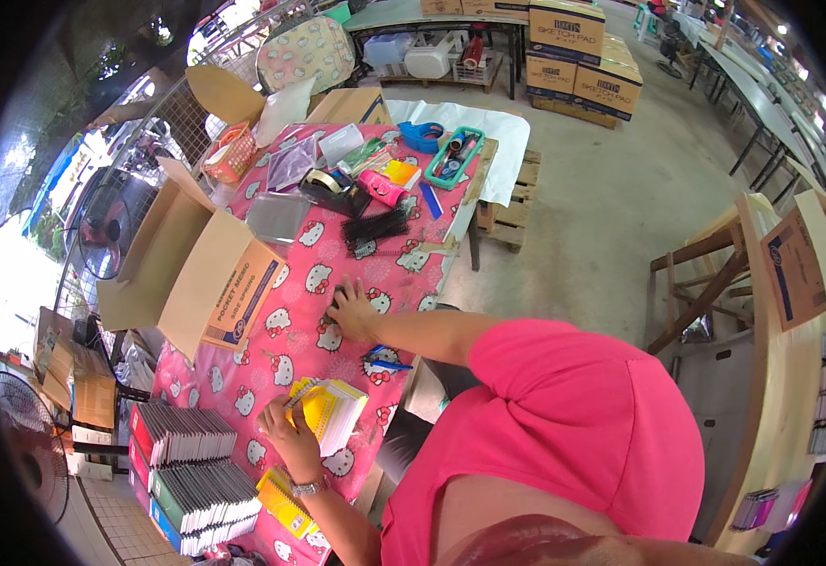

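My left hand [292,436], with a watch on its wrist, is at the spiral-bound edge of a small stack of yellow-covered notebooks [342,415]. Its fingers close on the edge of the top notebook. Another yellow spiral notebook [285,505] lies beside that wrist. Farther along the table, my right hand [351,311] rests palm down with its fingers spread and nothing in it. A blue pen-like tool [389,362] lies on the pink patterned tablecloth [276,373] near my right forearm.
Tall stacks of spiral notebooks [191,472] stand at the lower left. An open cardboard box [215,283] sits along the table's left side. Black wire coils [375,226], a tape dispenser [333,193] and a teal tray [454,158] of tools occupy the far end. Fans [31,443] stand left.
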A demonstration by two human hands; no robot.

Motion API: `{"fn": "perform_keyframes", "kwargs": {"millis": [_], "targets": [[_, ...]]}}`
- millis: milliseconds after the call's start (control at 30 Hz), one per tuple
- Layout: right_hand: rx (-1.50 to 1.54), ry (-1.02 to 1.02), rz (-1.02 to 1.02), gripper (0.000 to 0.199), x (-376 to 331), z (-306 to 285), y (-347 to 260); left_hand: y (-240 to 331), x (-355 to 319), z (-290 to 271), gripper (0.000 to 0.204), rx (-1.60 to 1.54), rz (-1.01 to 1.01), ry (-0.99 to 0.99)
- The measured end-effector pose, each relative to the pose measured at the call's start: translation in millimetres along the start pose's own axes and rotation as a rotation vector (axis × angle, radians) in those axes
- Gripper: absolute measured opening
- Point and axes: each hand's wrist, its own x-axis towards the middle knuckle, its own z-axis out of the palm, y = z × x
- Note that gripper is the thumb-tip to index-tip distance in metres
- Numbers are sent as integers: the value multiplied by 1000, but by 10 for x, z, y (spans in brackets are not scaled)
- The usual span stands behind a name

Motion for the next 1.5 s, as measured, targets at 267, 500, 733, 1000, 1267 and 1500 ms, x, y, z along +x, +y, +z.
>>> {"fn": "perform_keyframes", "kwargs": {"millis": [267,500,733,1000,1267,1500], "targets": [[217,-39,-17,51,321,-480,-63,8,25,40,25,-109,43,18],[1308,-977,-697,50,77,-1355,-527,-44,49,-35,25,-114,-10,-23],[891,-924,-760,45,216,-1519,-635,-81,95,-86,25,-141,-46,-7],[1339,-986,-653,56,224,-1533,-624,-313,75,-103,30,-155,-110,-12],[1212,-981,-706,40,279,-1614,-794,-433,61,-53,26,-430,-211,-17],[188,-382,-172,70,737,-443,-3,-445,83,-19,23,-533,-400,25]]}}
